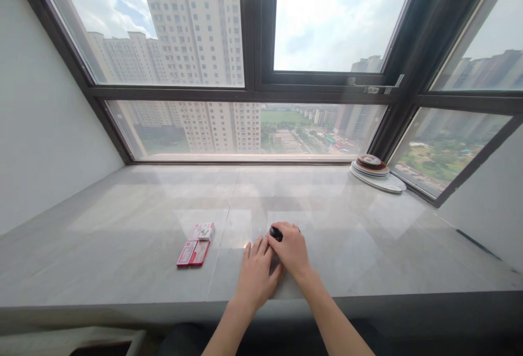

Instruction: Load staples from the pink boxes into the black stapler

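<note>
My right hand (290, 248) is closed around a small, dark, rounded object (276, 233) just above the pale sill. Most of that object is hidden by the fingers, so its kind cannot be made out. Beside it, on the left, my left hand (258, 271) lies palm down with its fingers stretched forward and slightly apart. Its fingertips are close to the right hand's thumb; whether they touch is unclear. Left of both hands, several flat red-and-white boxes (188, 253) lie together, with a small whitish box (206, 231) on top at the far right corner.
The wide, glossy stone sill (134, 247) runs up to a dark window frame (261, 96). A stack of round plates or discs (378, 175) sits in the far right corner. A thin dark strip (478, 244) lies along the right wall. The sill's front edge is close to my wrists.
</note>
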A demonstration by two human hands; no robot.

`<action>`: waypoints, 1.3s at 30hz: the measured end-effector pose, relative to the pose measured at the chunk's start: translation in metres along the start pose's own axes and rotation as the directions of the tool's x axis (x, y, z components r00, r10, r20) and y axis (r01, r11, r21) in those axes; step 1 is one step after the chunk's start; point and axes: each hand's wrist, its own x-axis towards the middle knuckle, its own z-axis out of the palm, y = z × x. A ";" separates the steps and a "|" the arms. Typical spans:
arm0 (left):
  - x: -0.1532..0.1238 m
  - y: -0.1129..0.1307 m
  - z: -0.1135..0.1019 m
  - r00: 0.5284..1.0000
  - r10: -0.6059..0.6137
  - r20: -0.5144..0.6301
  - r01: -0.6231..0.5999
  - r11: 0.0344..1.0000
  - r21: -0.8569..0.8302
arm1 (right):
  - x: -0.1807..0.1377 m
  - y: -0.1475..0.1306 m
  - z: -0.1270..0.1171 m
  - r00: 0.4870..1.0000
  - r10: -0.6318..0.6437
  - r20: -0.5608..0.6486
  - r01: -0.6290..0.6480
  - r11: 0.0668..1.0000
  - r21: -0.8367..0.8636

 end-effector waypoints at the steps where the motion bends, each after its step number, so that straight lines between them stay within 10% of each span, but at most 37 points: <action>1: 0.000 -0.003 0.001 1.000 -0.013 0.003 0.013 1.000 0.006 | 0.003 0.000 0.001 0.998 0.041 -0.045 -0.038 0.997 0.071; 4: 0.001 -0.014 0.004 0.998 -0.067 -0.009 0.067 0.997 0.029 | 0.017 0.009 -0.003 0.953 0.257 -0.161 -0.163 0.882 0.442; 7: 0.004 -0.025 0.007 0.996 -0.086 -0.004 0.086 0.994 0.061 | 0.023 0.032 -0.010 0.848 0.512 -0.138 -0.212 0.566 0.797; 14: -0.010 -0.046 -0.024 0.957 -0.202 -0.209 0.244 0.949 0.200 | -0.020 0.079 -0.039 0.813 0.557 0.167 -0.307 0.167 0.937; 19: -0.060 -0.079 -0.054 0.808 -0.443 -0.390 0.563 0.776 0.284 | -0.056 0.077 -0.059 0.822 0.523 0.226 -0.438 0.326 0.838; 26: -0.070 -0.082 -0.057 0.949 -0.294 -0.116 0.303 0.950 0.068 | -0.060 0.049 -0.040 0.884 0.330 0.330 -0.402 0.898 0.178; 33: -0.011 -0.021 -0.032 0.994 -0.106 -0.016 0.098 0.961 -0.257 | -0.033 0.034 -0.019 0.838 0.225 0.497 -0.368 0.906 0.210; 39: -0.006 -0.019 -0.023 0.995 -0.097 -0.012 0.085 0.918 -0.387 | -0.022 0.074 -0.048 0.829 0.322 0.458 -0.397 0.915 0.075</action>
